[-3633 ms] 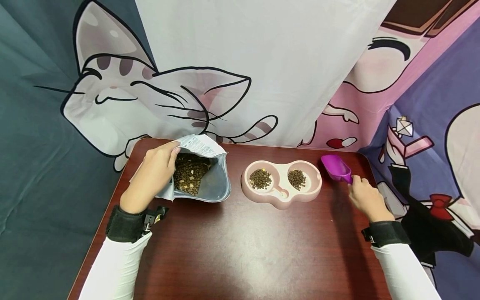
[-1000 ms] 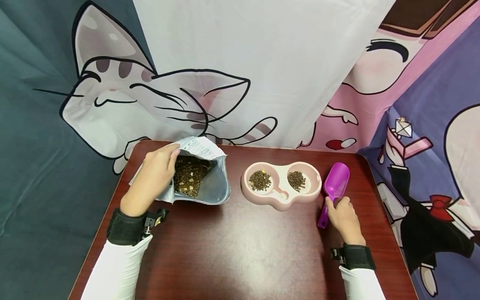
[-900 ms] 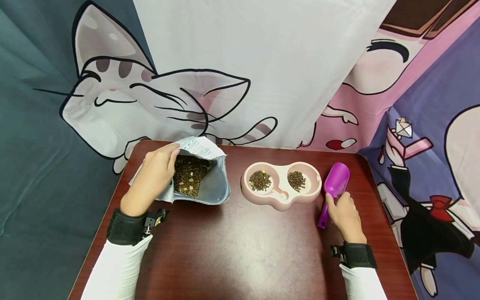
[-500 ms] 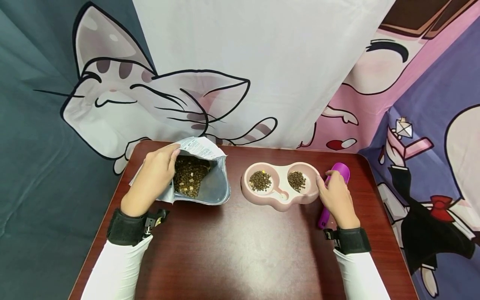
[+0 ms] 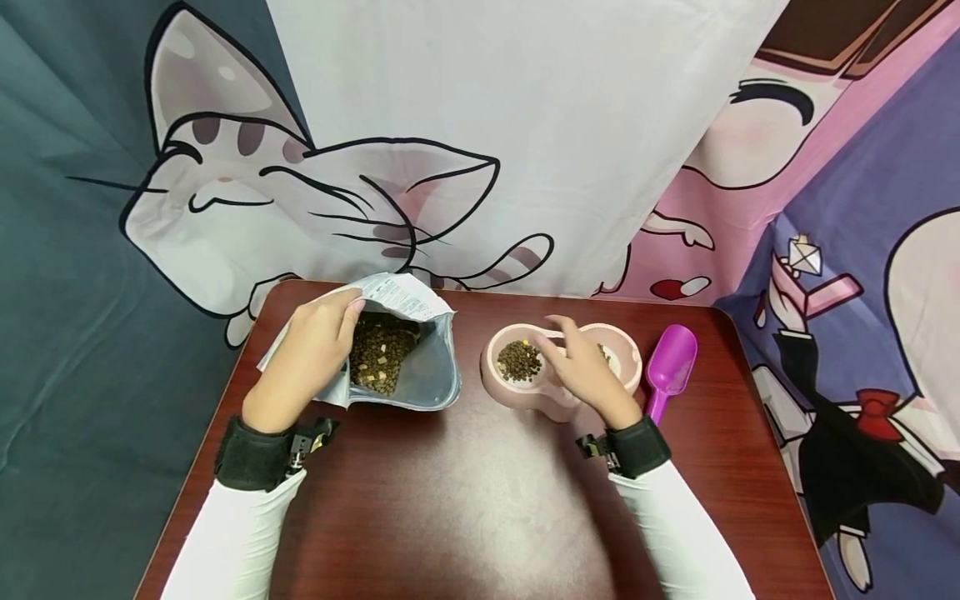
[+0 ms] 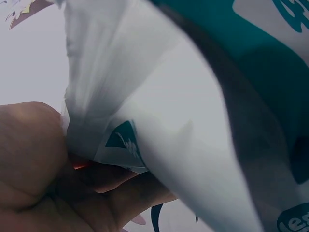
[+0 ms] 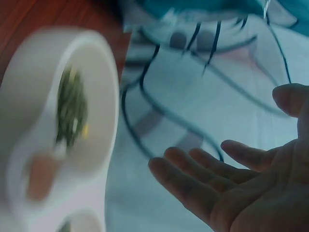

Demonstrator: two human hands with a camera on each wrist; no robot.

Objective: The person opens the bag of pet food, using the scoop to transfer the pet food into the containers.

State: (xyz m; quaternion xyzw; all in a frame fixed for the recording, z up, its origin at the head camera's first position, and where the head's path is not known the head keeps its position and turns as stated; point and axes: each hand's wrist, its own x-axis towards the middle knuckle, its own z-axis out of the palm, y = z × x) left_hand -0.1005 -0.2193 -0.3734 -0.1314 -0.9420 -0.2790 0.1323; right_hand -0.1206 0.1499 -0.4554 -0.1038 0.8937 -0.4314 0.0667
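Observation:
My left hand point(image 5: 318, 342) pinches the top edge of an open pet food bag point(image 5: 435, 362), which holds brown kibble point(image 5: 384, 354). In the left wrist view, the thumb and fingers point(image 6: 120, 198) close on the bag's white and teal wall point(image 6: 174, 111). Over the pink double pet bowl point(image 5: 498, 392) hovers my right hand point(image 5: 588, 371), its fingers spread and nothing in them. It hides much of the right compartment; kibble shows in the left one. To the right, a purple scoop point(image 5: 671, 362) lies on the table, its handle end hidden behind the right wrist.
The brown table point(image 5: 465, 508) ends at the back against a hanging cloth point(image 5: 540, 125) with cartoon prints. More printed cloth point(image 5: 885, 250) hangs close along the right side.
The right hand first drew the scoop back, then let go of it beside the bowl. It has since moved left over the bowl. The left hand and bag have stayed put.

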